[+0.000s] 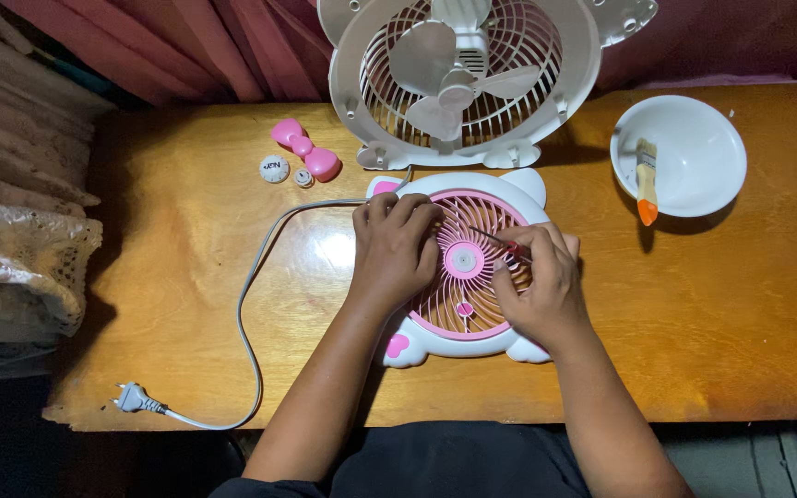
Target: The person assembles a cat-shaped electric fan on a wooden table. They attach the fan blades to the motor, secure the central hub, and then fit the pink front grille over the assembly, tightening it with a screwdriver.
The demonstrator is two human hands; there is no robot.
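A white and pink fan front grille shaped like a cat's head lies flat on the wooden table. My left hand rests on its left half with fingers curled, pressing it down. My right hand grips a thin red-handled screwdriver, whose tip points toward the pink round hub at the grille's centre. Behind the grille stands the white fan body with its blades exposed.
A white bowl at the back right holds a small brush with an orange handle. A pink bow piece and two small white knobs lie at the back left. A grey cord ends in a plug near the front left edge.
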